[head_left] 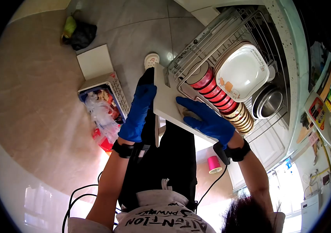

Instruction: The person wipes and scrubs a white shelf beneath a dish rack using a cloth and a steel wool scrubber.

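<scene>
A pull-out dish drawer stands open in front of me, its pale drawer front [166,101] facing my legs. My left hand [139,110], in a blue rubber glove, is closed on the left end of this panel. In a matching glove, my right hand [210,119] lies on the panel's top side near the rack. Between its thumb and fingers shows a small crumpled beige cloth [189,113], mostly covered by the glove. Just beyond are a row of red bowls [216,93], gold-coloured bowls [243,120] and stacked white square plates [245,72].
The wire rack [227,33] also holds metal pots [270,104]. A crate [115,91] with plastic bags stands on the floor at left, a black bag [84,35] beyond it. A pink roll [213,164] and cables lie near my legs. The countertop [295,58] edges the right side.
</scene>
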Demonstrator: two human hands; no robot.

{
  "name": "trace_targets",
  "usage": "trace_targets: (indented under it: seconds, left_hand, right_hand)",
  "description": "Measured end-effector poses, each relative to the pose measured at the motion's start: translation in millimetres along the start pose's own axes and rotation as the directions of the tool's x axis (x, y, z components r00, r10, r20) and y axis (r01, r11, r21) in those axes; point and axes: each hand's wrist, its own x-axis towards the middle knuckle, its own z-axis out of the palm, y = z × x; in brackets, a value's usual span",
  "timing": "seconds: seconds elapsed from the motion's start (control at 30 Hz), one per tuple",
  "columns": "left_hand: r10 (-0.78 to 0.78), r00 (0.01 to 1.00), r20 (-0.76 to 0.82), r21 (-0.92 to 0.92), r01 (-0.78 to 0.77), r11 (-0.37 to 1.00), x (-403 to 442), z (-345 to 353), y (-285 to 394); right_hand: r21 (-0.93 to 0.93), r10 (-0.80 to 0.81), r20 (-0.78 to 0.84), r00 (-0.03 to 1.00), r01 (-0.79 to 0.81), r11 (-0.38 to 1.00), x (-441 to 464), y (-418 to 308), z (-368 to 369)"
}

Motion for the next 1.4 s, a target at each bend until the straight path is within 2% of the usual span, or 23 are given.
trace_targets:
  seconds: [0.07, 0.1, 0.2, 0.27, 0.4, 0.47, 0.6, 0.67, 0.7, 0.73, 0.8, 0.83, 0.87, 0.93, 1.0, 1.07, 1.1, 1.13, 1.2, 1.23, 1.27, 1.33, 1.4]
  left_hand:
    - [0.056, 0.998, -0.005, 0.142, -0.054, 0.988, 0.0, 3.0, 1.9]
    - [0.059, 0.998, 0.000, 0.138, -0.058, 0.989, 0.6, 4.9, 2.4]
    - [0.064, 0.998, -0.017, 0.060, -0.063, 0.996, -0.5, 11.2, 2.8]
    - [-0.007, 1.000, -0.029, -0.114, 0.003, 0.994, -0.3, 15.4, 7.0]
    - [0.005, 1.000, -0.012, -0.087, -0.006, 0.996, 3.4, 10.9, 2.1]
    - [0.034, 0.999, -0.031, -0.077, -0.036, 0.996, 4.9, 10.4, -0.1]
    - [0.006, 1.000, -0.006, -0.039, -0.006, 0.999, 7.1, 7.8, 1.6]
    - [0.044, 0.999, 0.012, -0.044, -0.044, 0.998, 8.6, 7.9, 1.7]
    - [0.042, 0.999, 0.012, -0.041, -0.041, 0.998, 9.5, 8.8, 1.4]
    - [0.052, 0.999, 0.003, -0.072, -0.052, 0.996, 9.9, 10.5, 0.6]
    - [0.055, 0.998, 0.004, -0.093, -0.054, 0.994, 11.6, 12.4, -4.7]
    - [0.196, 0.980, 0.025, -0.017, -0.196, 0.980, 14.2, 10.1, -13.3]
    - [0.332, 0.942, 0.056, 0.055, -0.335, 0.941, 16.0, 7.5, -20.9]
    - [0.318, 0.945, 0.068, 0.055, -0.322, 0.945, 18.1, 5.5, -29.4]
    - [0.310, 0.948, 0.069, 0.051, -0.314, 0.948, 22.2, 2.1, -30.8]
    - [0.359, 0.921, 0.151, 0.121, -0.378, 0.918, 16.9, 0.3, -28.1]
    - [0.265, 0.962, 0.066, -0.066, -0.261, 0.963, 17.0, 3.7, -30.1]
    - [0.269, 0.960, 0.071, -0.061, -0.265, 0.962, 19.1, 0.5, -35.4]
    - [0.092, 0.983, 0.157, -0.456, -0.010, 0.890, 24.9, -11.5, -47.9]
    - [-0.111, 0.988, 0.104, -0.487, 0.148, 0.861, 21.2, 2.2, -32.0]
    - [0.122, 0.991, 0.048, -0.307, -0.102, 0.946, 16.4, 10.2, -26.3]
    - [0.241, 0.970, -0.016, -0.219, -0.239, 0.946, 14.2, 21.0, -23.4]
    - [0.253, 0.965, -0.075, -0.185, -0.263, 0.947, 21.7, 9.6, -31.7]
  right_hand:
    - [0.228, -0.023, 0.037, 0.999, 0.014, 0.974, -0.8, -1.1, -0.9]
    - [0.123, -0.011, 0.034, 0.999, 0.006, 0.992, -2.0, 4.7, -0.3]
    - [0.047, 0.003, 0.086, 0.996, -0.007, 0.999, 2.8, 11.4, -3.6]
    - [0.027, -0.065, 0.052, 0.997, 0.064, 0.998, 8.9, 25.9, 0.9]
    - [0.085, -0.023, -0.031, 0.999, 0.026, 0.996, 19.3, 51.7, 5.8]
    - [-0.088, 0.108, 0.086, 0.990, -0.100, 0.991, 20.8, 43.7, -1.6]
    - [-0.073, 0.218, 0.188, 0.958, -0.208, 0.975, 30.4, 32.1, -9.8]
    - [0.244, -0.137, -0.046, 0.989, 0.144, 0.959, 38.8, 21.2, -0.4]
    - [0.198, -0.247, -0.103, 0.963, 0.263, 0.944, 47.2, 21.8, 12.3]
    - [0.203, -0.245, -0.105, 0.964, 0.262, 0.944, 48.0, 21.8, 17.4]
    - [-0.119, -0.286, -0.169, 0.943, 0.269, 0.956, 45.4, 20.7, 22.1]
    - [-0.098, -0.142, -0.105, 0.984, 0.131, 0.986, 40.6, 29.6, 18.3]
    - [-0.092, -0.140, -0.112, 0.984, 0.130, 0.987, 33.4, 33.5, 12.2]
    - [-0.214, 0.020, 0.060, 0.998, -0.007, 0.977, 21.7, 31.7, 2.5]
    - [-0.081, -0.319, -0.102, 0.942, 0.312, 0.947, 12.3, 10.4, 13.7]
    - [0.058, -0.313, -0.127, 0.941, 0.322, 0.945, 18.2, -26.6, 18.1]
    - [0.065, -0.309, -0.127, 0.943, 0.319, 0.946, 21.9, -24.1, 24.0]
    - [0.067, -0.375, -0.151, 0.915, 0.388, 0.919, 30.8, -17.0, 27.4]
    - [0.067, -0.453, -0.176, 0.874, 0.470, 0.880, 38.5, -13.2, 24.9]
    - [0.074, -0.470, -0.162, 0.868, 0.486, 0.871, 33.8, -11.4, 22.5]
    - [0.081, -0.486, -0.151, 0.861, 0.501, 0.862, 28.0, -9.7, 20.5]
    - [0.020, -0.507, -0.120, 0.854, 0.513, 0.858, 25.8, -9.5, 16.0]
    - [-0.053, -0.586, -0.093, 0.805, 0.584, 0.810, 31.2, -7.2, 15.0]
